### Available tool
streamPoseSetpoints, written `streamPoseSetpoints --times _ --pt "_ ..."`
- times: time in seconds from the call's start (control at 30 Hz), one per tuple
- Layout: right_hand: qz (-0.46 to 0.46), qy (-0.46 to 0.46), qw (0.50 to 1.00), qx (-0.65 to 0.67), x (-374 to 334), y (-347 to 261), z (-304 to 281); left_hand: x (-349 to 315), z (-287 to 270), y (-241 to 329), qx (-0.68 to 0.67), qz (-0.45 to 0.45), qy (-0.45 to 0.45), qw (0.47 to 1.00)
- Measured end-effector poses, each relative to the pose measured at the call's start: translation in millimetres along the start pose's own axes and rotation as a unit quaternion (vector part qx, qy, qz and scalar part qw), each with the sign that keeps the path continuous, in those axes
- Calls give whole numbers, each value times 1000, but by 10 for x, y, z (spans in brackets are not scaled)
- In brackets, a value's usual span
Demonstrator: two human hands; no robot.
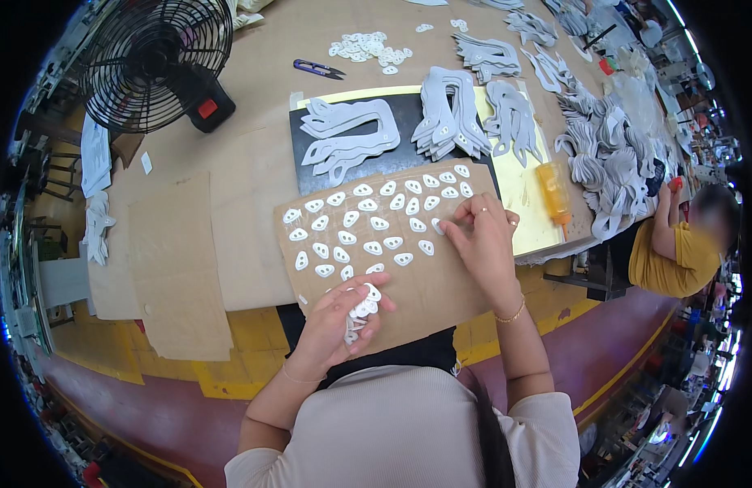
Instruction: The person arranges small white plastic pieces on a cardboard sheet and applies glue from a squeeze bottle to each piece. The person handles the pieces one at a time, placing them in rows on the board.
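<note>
A brown cardboard sheet [441, 313] lies before me, with several small white two-holed pieces [379, 223] spread over it in loose rows. My left hand [340, 317] is curled round a bunch of the same white pieces [365, 306] above the sheet's near edge. At the sheet's right side, my right hand [486, 242] pinches one white piece [438, 227] between thumb and fingertip, at the cardboard's surface. Whether that piece touches the sheet I cannot tell.
Beyond the sheet, grey looped cut-outs [351, 134] lie on a black board [408, 163]. A yellow bottle [553, 193] rests at right. Farther off are purple thread snips [317, 69], a pile of white pieces [368, 47] and a black fan [156, 61]. A person in yellow [677, 260] sits at right.
</note>
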State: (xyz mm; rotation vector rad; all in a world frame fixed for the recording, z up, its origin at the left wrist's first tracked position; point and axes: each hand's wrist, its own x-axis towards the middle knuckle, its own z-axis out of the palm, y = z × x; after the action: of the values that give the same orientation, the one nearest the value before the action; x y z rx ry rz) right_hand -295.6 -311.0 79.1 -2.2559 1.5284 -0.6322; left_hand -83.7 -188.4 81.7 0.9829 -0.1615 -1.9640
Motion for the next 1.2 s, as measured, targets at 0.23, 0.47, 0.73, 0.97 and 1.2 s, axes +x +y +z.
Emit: streamPoseSetpoints --times 0.23,0.47,0.73,0.97,1.2 --pt "66 -201 920 329 -372 -452 49 102 52 -149 116 79 10 990" --pt "96 -205 916 331 -351 -358 -5 186 31 -245 143 136 -32 980" --pt "79 -235 900 360 -340 -383 -13 207 73 -276 172 144 -7 974" --pt "107 -122 934 317 -203 -51 43 242 86 -237 137 134 -2 981" --pt "101 -54 993 -4 106 254 -41 184 130 -101 100 33 -20 994"
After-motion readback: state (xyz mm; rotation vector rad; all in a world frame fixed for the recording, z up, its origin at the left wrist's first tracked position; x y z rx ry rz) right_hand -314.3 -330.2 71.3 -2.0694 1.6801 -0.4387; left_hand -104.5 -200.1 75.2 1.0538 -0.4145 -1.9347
